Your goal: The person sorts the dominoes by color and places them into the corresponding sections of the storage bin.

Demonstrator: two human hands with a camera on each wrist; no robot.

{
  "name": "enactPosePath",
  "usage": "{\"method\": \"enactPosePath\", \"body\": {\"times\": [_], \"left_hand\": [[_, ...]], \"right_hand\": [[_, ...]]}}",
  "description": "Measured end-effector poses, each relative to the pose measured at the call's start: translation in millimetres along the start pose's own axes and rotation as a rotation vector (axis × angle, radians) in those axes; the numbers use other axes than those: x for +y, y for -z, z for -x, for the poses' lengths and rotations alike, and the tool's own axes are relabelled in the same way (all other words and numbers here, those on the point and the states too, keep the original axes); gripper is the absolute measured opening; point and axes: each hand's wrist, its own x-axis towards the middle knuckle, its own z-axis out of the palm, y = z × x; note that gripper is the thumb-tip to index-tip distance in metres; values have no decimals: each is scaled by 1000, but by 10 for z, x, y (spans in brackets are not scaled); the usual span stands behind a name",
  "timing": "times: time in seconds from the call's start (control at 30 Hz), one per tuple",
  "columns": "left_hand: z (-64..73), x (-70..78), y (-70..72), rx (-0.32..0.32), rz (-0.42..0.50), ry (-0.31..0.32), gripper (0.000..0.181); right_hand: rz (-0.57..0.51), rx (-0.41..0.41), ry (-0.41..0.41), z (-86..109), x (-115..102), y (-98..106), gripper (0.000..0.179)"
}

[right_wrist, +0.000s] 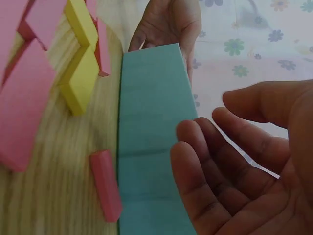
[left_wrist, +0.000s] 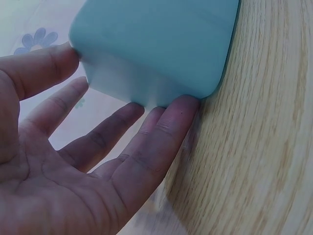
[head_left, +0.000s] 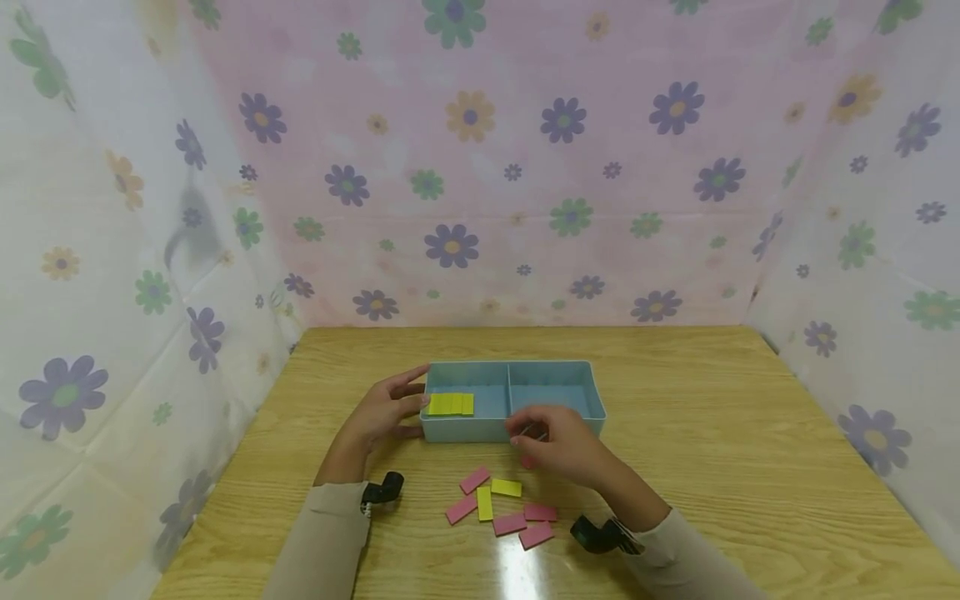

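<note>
A light blue two-compartment box (head_left: 465, 431) sits on the table. Several yellow blocks (head_left: 450, 404) form a row in its left compartment; the right one shows bare floor. At the box's left end, my left hand (head_left: 384, 414) touches the wall with spread, fairly straight fingers. My right hand (head_left: 561, 442) hovers over the front wall at the right compartment, fingers loosely bent and nothing between them in the right wrist view. Below it a pink block (right_wrist: 106, 186) lies on the wood close along the box's front, mostly hidden by the hand in the head view.
In front of the box lie several pink blocks (head_left: 510, 524) and two yellow blocks (head_left: 507, 487), loosely scattered on the wooden table (head_left: 675, 375). Flower-print cloth (head_left: 510, 217) encloses the table at the back and both sides. Black wrist cameras (head_left: 596, 535) sit on both wrists.
</note>
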Motion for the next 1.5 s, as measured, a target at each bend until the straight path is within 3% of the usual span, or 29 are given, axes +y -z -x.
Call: {"method": "enactPosePath", "body": {"times": [0.4,0.57,0.9,1.27,1.5], "left_hand": [[20,4,2,-14,4,-15,62],[17,5,0,-14,8,-14,62],[-10,-18,16,-19,14,-7,62],[-3,-15,13,-17,6,-4,61],[-7,-22,11,-17,1,-3,63]], "right_hand": [[101,-117,9,57,165,-60,23],[118,-140,-28,61,199,-102,26],[193,-117,-49,84,158,-199,24],[214,-119,3,87,139,-266,26],[213,-117,-15,90,154,-262,25]]}}
